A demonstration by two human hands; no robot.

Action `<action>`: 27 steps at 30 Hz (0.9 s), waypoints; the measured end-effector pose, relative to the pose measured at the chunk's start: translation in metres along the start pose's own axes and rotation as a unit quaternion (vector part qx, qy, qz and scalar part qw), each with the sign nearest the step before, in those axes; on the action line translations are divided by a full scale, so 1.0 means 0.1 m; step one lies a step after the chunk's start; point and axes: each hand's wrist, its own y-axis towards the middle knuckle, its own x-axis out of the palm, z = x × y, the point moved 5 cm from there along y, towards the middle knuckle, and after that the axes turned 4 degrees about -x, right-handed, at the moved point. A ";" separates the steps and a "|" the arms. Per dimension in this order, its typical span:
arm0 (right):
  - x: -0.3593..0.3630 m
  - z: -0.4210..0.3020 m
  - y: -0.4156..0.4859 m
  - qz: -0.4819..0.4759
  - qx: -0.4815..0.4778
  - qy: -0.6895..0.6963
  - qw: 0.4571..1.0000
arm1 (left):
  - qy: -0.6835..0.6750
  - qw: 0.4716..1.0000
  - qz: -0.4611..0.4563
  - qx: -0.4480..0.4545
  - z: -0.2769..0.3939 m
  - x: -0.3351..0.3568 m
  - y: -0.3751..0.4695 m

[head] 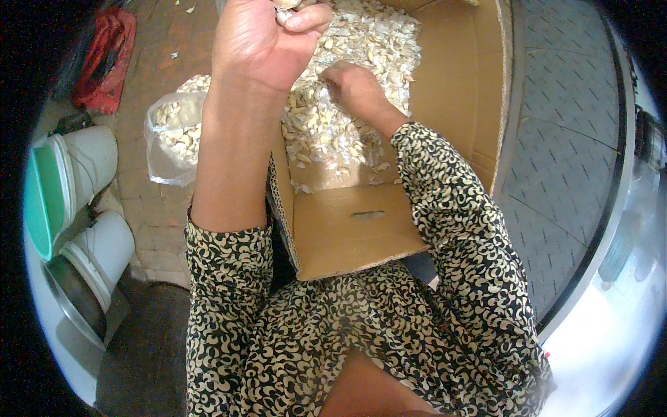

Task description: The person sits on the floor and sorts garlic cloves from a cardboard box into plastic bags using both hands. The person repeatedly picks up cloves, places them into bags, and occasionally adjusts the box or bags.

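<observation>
A cardboard box (359,224) stands before me, its bottom strewn with garlic cloves and loose papery skins (323,125). Raised over the box's left side, my left hand (271,49) has its fingers curled around a few garlic cloves (285,14); the top edge of the view cuts this hand off. Lower down, inside the box, my right hand (357,91) reaches into the garlic with its fingers bent downward. Its fingertips are partly hidden, so whether it grips a clove cannot be told.
Left of the box, a clear plastic bag (174,138) of garlic cloves sits on the brick floor (156,219). Farther left are white buckets (91,161), a green basin (44,200), a metal bowl (78,297) and a red plastic bag (107,62). A grey patterned surface (563,151) lies right.
</observation>
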 end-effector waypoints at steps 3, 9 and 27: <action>-0.15 0.15 -0.09 0.009 0.062 -0.027 0.998 | 0.026 1.000 0.004 0.016 0.00 -0.01 0.00; -0.28 0.40 -0.07 0.055 0.142 -0.099 0.983 | 0.024 1.000 0.001 0.008 0.02 0.00 -0.02; 0.01 0.34 0.10 -0.030 0.095 -0.111 0.989 | 0.036 0.999 0.017 0.022 0.00 0.01 -0.01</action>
